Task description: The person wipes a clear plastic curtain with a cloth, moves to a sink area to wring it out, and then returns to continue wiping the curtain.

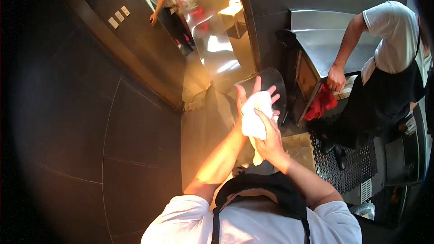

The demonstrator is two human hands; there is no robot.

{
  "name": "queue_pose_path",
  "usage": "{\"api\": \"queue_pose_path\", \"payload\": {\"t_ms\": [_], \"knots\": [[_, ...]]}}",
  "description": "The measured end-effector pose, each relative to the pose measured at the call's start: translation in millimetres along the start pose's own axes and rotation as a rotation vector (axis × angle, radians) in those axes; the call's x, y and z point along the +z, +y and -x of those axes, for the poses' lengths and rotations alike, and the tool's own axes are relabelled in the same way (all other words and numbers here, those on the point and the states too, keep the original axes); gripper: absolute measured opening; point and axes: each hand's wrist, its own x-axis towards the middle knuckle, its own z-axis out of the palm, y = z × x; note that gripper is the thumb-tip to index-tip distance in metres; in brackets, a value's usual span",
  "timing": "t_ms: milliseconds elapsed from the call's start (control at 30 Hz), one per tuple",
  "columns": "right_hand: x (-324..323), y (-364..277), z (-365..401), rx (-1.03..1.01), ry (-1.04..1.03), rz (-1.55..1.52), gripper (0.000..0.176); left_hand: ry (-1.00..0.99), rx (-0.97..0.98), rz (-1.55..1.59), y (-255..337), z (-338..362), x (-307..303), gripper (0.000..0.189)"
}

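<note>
A bunched white cloth (256, 119) covers the palm of my left hand (241, 101), whose fingers and thumb are stretched out and spread apart. My right hand (270, 139) is closed on the cloth and presses it against that palm. The cloth's lower end hangs down below both hands. Both forearms reach forward from my white sleeves, above the black apron (260, 183) on my chest.
To the right, a person in a black apron (382, 95) stands by a metal counter (325, 54); a red cloth (322, 103) hangs near their hand. A black perforated mat (357, 169) covers the floor there. Another person (165, 11) is at the doorway. Dark wall panels (68, 122) line the left.
</note>
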Motion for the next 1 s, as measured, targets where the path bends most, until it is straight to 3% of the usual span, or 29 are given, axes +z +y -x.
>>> {"api": "queue_pose_path", "payload": {"t_ms": [33, 67, 133, 167, 200, 233, 333, 400, 467, 533, 567, 600, 667, 700, 733, 800, 867, 933, 1000], "knots": [[-7, 14, 2, -0.034, 0.013, 0.15, 0.063, -0.033, -0.072, 0.067, 5, 2, 7, 0.105], [-11, 31, -16, 0.167, 0.092, 0.06, 0.054, 0.057, -0.044, 0.064, 2, 8, 24, 0.107], [-29, 48, -63, 0.568, 0.262, -0.15, 0.043, -0.045, -0.006, 0.11, -18, 8, 38, 0.104], [-32, 31, -77, 0.482, 0.291, -0.141, 0.041, -0.081, 0.055, -0.178, -23, 11, 55, 0.105], [-26, 14, -82, 0.404, 0.321, -0.125, 0.04, -0.073, 0.042, -0.2, -19, 5, 43, 0.104], [-15, 15, -61, 0.415, 0.124, -0.027, 0.038, -0.069, 0.022, -0.219, -7, -8, 21, 0.102], [-2, -12, -20, -0.25, 0.055, 0.107, 0.055, -0.237, -0.08, 0.099, 15, -22, 0, 0.096], [-9, 8, -12, -0.128, 0.151, 0.115, 0.068, -0.013, -0.094, -0.078, 25, -7, 32, 0.104], [-20, 47, -37, 0.04, 0.208, -0.012, 0.059, 0.1, -0.091, 0.106, 35, -10, 66, 0.113], [-35, 47, -80, 0.242, 0.381, -0.092, 0.04, -0.209, -0.041, -0.027, 53, -1, 74, 0.103], [-46, 18, -105, 0.348, 0.443, -0.205, 0.039, -0.126, 0.079, -0.102, 38, 0, 71, 0.102], [-45, 15, -116, 0.509, 0.329, -0.34, 0.037, -0.048, 0.197, -0.183, 17, -4, 65, 0.101], [-9, 21, -95, 0.417, 0.104, 0.1, 0.041, 0.112, 0.366, -0.269, -17, -16, 27, 0.096], [0, 26, -72, 0.351, 0.093, 0.059, 0.045, 0.103, 0.299, -0.238, -16, -10, -3, 0.093], [9, 24, -47, 0.274, 0.073, 0.016, 0.049, 0.05, 0.33, -0.315, -6, -6, -8, 0.091], [15, 12, -21, 0.168, 0.1, -0.065, 0.055, -0.13, 0.187, 0.049, -1, 4, -8, 0.088], [16, 15, -18, 0.085, 0.163, -0.023, 0.052, -0.33, 0.153, 0.108, -5, 7, -5, 0.088], [11, 21, -37, 0.039, 0.228, 0.029, 0.049, 0.071, 0.352, -0.165, -13, 23, 32, 0.096], [2, 9, -65, 0.259, 0.277, -0.198, 0.042, -0.015, 0.24, 0.547, -21, 27, 52, 0.1]]}}
